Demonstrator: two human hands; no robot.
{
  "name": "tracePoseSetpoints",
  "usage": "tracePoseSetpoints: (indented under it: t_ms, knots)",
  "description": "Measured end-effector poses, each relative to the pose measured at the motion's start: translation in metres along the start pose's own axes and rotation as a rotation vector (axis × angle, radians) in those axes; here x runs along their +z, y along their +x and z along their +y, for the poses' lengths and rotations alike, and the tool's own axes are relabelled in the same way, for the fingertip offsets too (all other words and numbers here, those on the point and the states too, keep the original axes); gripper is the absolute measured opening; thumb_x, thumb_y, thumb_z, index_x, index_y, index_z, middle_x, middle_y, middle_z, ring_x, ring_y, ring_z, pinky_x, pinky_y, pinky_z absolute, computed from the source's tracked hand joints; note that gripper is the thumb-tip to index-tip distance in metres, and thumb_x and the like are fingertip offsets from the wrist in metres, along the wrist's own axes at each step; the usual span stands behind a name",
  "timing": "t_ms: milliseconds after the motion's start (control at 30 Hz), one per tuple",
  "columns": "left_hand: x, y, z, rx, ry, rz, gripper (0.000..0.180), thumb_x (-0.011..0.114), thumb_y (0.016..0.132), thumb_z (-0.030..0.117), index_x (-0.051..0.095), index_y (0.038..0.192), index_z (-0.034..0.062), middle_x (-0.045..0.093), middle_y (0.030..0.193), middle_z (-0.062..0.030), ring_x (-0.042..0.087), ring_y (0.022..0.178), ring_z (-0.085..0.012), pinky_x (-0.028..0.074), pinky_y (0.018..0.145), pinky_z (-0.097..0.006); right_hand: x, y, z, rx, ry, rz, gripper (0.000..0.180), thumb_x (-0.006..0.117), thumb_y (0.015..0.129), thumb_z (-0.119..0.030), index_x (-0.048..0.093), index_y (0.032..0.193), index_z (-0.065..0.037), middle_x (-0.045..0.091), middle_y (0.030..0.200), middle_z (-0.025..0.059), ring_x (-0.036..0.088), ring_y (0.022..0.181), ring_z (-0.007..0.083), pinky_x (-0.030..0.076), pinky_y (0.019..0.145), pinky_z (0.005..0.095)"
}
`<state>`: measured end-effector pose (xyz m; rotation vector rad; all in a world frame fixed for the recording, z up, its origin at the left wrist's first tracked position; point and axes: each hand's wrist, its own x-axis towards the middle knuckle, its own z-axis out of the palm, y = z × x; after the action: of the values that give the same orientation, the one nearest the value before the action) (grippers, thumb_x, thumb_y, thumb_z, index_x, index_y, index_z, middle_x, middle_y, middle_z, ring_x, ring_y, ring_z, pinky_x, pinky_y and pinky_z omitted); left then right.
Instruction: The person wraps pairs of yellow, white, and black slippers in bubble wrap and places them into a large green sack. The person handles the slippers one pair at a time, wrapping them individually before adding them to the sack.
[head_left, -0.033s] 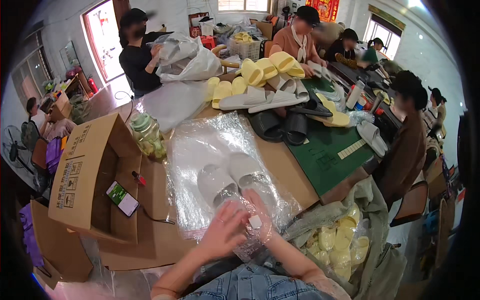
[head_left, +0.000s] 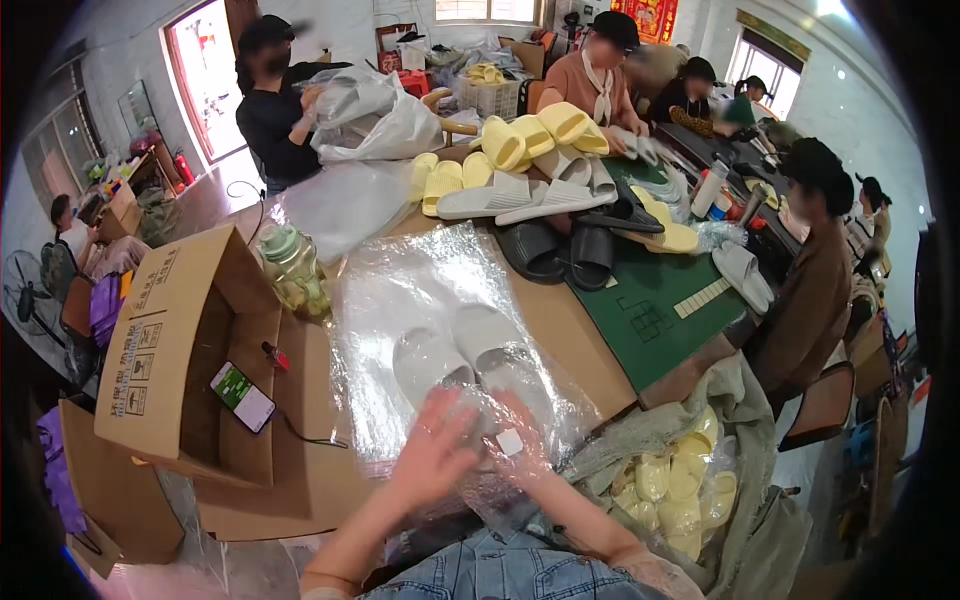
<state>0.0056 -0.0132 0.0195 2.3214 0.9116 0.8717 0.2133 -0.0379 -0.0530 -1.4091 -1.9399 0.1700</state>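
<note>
A pair of light grey slippers [head_left: 430,362] lies in front of me, with clear film over at least part of them, on a stack of clear plastic bags [head_left: 385,300]. My left hand [head_left: 437,450] is spread over the heel of the left slipper, fingers stretched and slightly blurred. My right hand [head_left: 518,440] lies flat at the heel of the right slipper, fingers extended. Shiny film seems to cover part of this hand, and a small white square [head_left: 510,441] shows over it. Whether the hand is inside a bag, I cannot tell.
An opened carton [head_left: 150,350] stands at left, near a phone [head_left: 243,396] and a glass jar [head_left: 292,272]. Grey, yellow and black slippers [head_left: 535,250] pile up beyond, beside a green mat [head_left: 640,330]. A sack [head_left: 755,440] of yellow slippers sits at right. Co-workers [head_left: 820,240] surround the table.
My left hand has shifted slightly forward and left, its fingers more stretched. My right hand has barely moved. The slippers lie nearly where they were.
</note>
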Motion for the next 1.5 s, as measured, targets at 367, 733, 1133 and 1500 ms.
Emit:
tracePoseSetpoints:
  t_ms: [367, 733, 1133, 1500]
  knots:
    - [0.026, 0.005, -0.125, -0.390, 0.160, 0.307, 0.052, 0.052, 0.100, 0.029, 0.046, 0.147, 0.0100, 0.036, 0.154, -0.0250, 0.026, 0.146, -0.0432, 0.018, 0.120, -0.052, -0.158, 0.027, -0.048, 0.229, 0.530, -0.400, 0.020, 0.071, 0.090, -0.024, 0.072, 0.100, -0.007, 0.072, 0.084, 0.0063, 0.065, 0.070, 0.0191, 0.050, 0.063, 0.0288]
    - [0.028, 0.008, -0.130, -0.311, 0.057, 0.339, 0.050, 0.043, 0.101, 0.020, 0.043, 0.147, 0.0018, 0.035, 0.154, -0.0258, 0.030, 0.145, -0.0401, 0.023, 0.118, -0.048, 0.048, 0.094, 0.005, 0.430, 0.031, -0.036, 0.040, 0.073, 0.081, -0.030, 0.057, 0.100, 0.002, 0.066, 0.087, 0.0211, 0.068, 0.084, 0.0352, 0.054, 0.074, 0.0462]
    - [0.031, 0.006, -0.140, -0.347, 0.180, 0.335, 0.049, 0.040, 0.103, 0.024, 0.046, 0.144, -0.0029, 0.039, 0.151, -0.0289, 0.035, 0.142, -0.0429, 0.025, 0.117, -0.047, 0.037, 0.090, 0.027, 0.301, 0.083, -0.049, 0.023, 0.061, 0.086, -0.026, 0.060, 0.097, -0.006, 0.068, 0.081, 0.0176, 0.068, 0.076, 0.0378, 0.053, 0.069, 0.0502]
    - [0.028, 0.003, -0.127, -0.380, 0.412, 0.210, 0.060, 0.064, 0.089, 0.026, 0.050, 0.138, -0.0057, 0.038, 0.153, -0.0264, 0.032, 0.144, -0.0419, 0.026, 0.118, -0.048, -0.175, 0.018, 0.051, 0.549, -0.044, 0.137, 0.022, 0.068, 0.080, -0.026, 0.067, 0.093, -0.009, 0.069, 0.083, 0.0139, 0.068, 0.077, 0.0330, 0.052, 0.068, 0.0429]
